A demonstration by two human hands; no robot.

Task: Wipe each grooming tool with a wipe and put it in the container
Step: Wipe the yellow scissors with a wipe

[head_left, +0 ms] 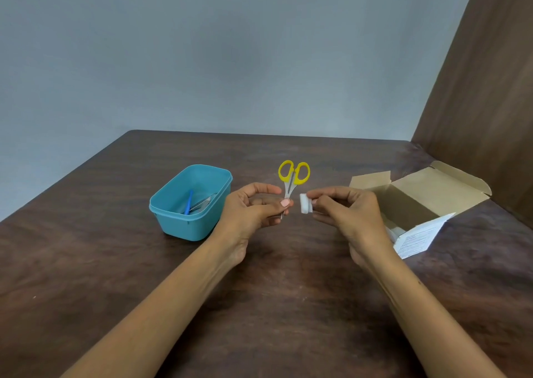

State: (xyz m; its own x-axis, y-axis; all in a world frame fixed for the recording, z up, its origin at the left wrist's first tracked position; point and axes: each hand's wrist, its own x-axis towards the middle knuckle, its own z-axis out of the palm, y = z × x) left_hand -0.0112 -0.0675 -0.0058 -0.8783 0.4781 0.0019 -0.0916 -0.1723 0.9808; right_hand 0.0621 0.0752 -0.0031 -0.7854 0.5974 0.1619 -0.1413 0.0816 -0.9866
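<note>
Forearms: both of mine reach in from the near edge over the brown worktop (86,262), meeting above its middle.
Left hand (253,207): my fingers (285,203) are closed on the blades of the scissors (292,180), whose yellow handles point to the far side.
Right hand (346,210): fingers pinched shut on a small folded white wipe (305,203), held just beside the blades; whether it touches them I cannot tell.
Container (184,219): teal tub on the left, near my left hand, already holding a blue-handled tool (189,201) and what looks like a metal tool (206,201).
Box (427,193): open cardboard carton on the right with white packets inside.
Progress: two tools look finished; I judge the scissors are being wiped and have yet to go in. No other loose tools show.
</note>
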